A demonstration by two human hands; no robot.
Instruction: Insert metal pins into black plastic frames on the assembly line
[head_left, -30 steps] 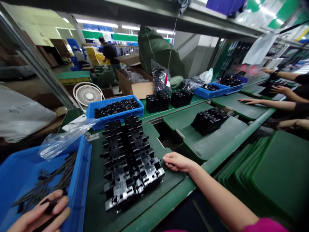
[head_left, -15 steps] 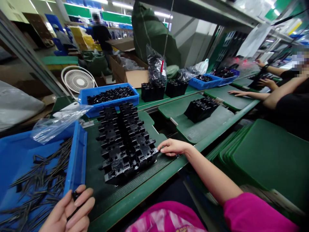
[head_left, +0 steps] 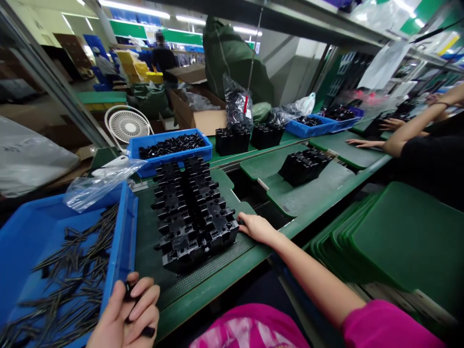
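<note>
My left hand (head_left: 128, 309) is closed around black plastic pieces (head_left: 148, 331), at the near right corner of a blue bin (head_left: 123, 232) of thin dark rods (head_left: 54, 299). A group of black plastic housings (head_left: 188, 222), studded with short pegs, stands in two rows on a green board (head_left: 147, 241). Beside its near right corner, my right hand (head_left: 255, 228) has its fingers curled in. A dark spot shows at those fingertips; whether it is a held part or the housing's edge is unclear.
Behind the housings sits a blue tray (head_left: 170, 145) of small black parts. Another black housing block (head_left: 304, 166) stands on the board to the right. Green boards (head_left: 406, 237) are stacked at right. A co-worker's hand (head_left: 366, 143) rests farther along the bench.
The view has shifted slightly, so most things appear farther right. My right hand's fingers have curled in more at the housing corner. My left hand still holds the black pieces.
</note>
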